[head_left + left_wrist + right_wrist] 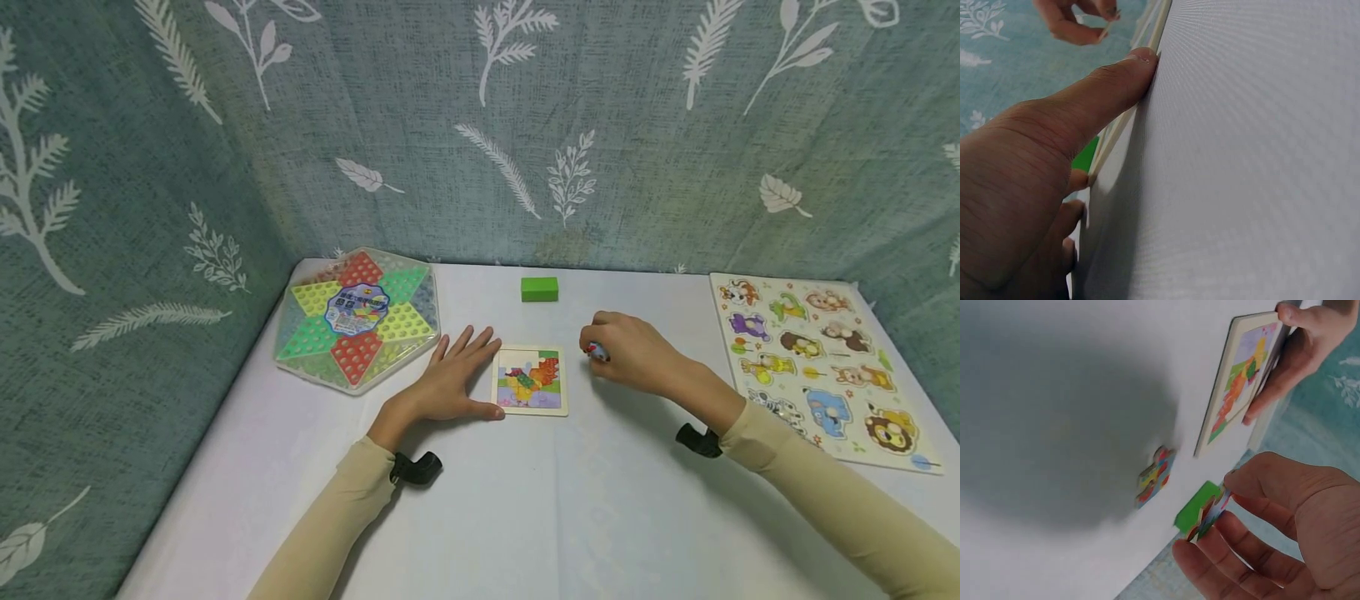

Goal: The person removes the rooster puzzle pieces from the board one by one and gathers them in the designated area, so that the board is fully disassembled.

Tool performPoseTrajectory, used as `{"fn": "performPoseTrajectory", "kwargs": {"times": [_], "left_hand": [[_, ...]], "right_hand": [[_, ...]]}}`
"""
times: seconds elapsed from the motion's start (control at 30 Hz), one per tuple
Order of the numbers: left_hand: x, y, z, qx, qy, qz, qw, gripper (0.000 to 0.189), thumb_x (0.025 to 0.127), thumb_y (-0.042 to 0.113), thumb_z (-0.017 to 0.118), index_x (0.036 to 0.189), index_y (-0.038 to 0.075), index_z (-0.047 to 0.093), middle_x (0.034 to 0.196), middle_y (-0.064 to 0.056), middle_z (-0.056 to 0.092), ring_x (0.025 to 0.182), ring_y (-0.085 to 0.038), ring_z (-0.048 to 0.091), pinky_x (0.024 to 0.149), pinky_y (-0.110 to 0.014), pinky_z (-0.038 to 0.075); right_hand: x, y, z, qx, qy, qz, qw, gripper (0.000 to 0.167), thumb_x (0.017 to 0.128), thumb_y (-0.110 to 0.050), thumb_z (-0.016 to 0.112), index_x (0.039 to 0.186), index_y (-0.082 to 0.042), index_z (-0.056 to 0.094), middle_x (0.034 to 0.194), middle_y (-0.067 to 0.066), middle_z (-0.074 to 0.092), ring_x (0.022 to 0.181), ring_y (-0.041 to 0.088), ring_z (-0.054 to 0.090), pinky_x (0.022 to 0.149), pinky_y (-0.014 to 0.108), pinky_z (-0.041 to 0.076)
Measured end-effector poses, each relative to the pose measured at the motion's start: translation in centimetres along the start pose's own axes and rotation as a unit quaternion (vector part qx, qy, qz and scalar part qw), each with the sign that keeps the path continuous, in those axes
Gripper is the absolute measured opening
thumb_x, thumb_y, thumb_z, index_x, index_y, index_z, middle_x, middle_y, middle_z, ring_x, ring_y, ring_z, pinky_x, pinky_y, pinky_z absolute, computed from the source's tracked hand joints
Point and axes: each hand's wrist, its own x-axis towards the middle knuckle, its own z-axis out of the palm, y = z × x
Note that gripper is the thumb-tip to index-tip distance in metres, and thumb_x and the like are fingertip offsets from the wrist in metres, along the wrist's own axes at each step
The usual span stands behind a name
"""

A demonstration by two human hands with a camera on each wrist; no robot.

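Along the left edge of the puzzle (531, 386), your left hand (447, 387) rests, fingers spread; to the right, your right hand (633, 354) pinches a puzzle piece (1214, 514) between thumb and fingertips, near a loose piece (1156, 477). Farther sits a green block (540, 289).

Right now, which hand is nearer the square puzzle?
Left. The left hand touches the left edge of the puzzle; the right hand is apart from it, off its right side, pinching a small piece.
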Motion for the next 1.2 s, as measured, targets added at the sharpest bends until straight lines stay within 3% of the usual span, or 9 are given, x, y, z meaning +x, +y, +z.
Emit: {"fn": "performPoseTrajectory", "kwargs": {"times": [0.13, 0.53, 0.93, 1.2], "left_hand": [[0.0, 0.0, 0.0, -0.002, 0.002, -0.001, 1.0, 0.111, 0.077, 0.059, 0.08, 0.161, 0.013, 0.024, 0.167, -0.006, 0.011, 0.153, -0.03, -0.001, 0.118, -0.056, -0.006], [0.0, 0.2, -0.1, -0.006, 0.001, -0.001, 1.0, 0.111, 0.076, 0.058, 0.08, 0.161, 0.013, 0.024, 0.167, -0.006, 0.011, 0.153, -0.03, -0.001, 0.118, -0.056, -0.006], [0.0, 0.1, -0.1, -0.003, 0.0, 0.003, 1.0, 0.111, 0.077, 0.06, 0.079, 0.161, 0.014, 0.023, 0.167, -0.005, 0.01, 0.153, -0.029, -0.002, 0.118, -0.055, -0.007], [-0.1, 0.0, -0.1, -0.002, 0.003, 0.005, 1.0, 0.11, 0.078, 0.058, 0.079, 0.161, 0.013, 0.024, 0.167, -0.006, 0.011, 0.153, -0.031, -0.001, 0.118, -0.057, -0.006]], "right_hand": [[-0.4, 0.6, 0.0, 0.003, -0.002, 0.01, 0.9999, 0.014, 0.078, -0.003, 0.081, 0.086, -0.01, 0.072, 0.083, 0.002, 0.059, 0.07, 0.014, 0.05, 0.06, 0.032, 0.045], [-2.0, 2.0, 0.0, 0.005, 0.023, 0.023, 0.9995, 0.016, 0.077, 0.003, 0.076, 0.086, -0.009, 0.072, 0.082, 0.004, 0.06, 0.069, 0.014, 0.05, 0.06, 0.034, 0.044], [-2.9, 3.1, 0.7, 0.007, 0.014, 0.059, 0.9982, 0.017, 0.075, 0.002, 0.078, 0.086, -0.01, 0.072, 0.086, 0.003, 0.062, 0.071, 0.016, 0.053, 0.061, 0.035, 0.045], [-2.9, 3.4, 1.1, 0.009, 0.014, 0.052, 0.9985, 0.018, 0.076, 0.003, 0.078, 0.084, -0.011, 0.072, 0.084, 0.002, 0.061, 0.07, 0.015, 0.053, 0.06, 0.035, 0.045]]}}
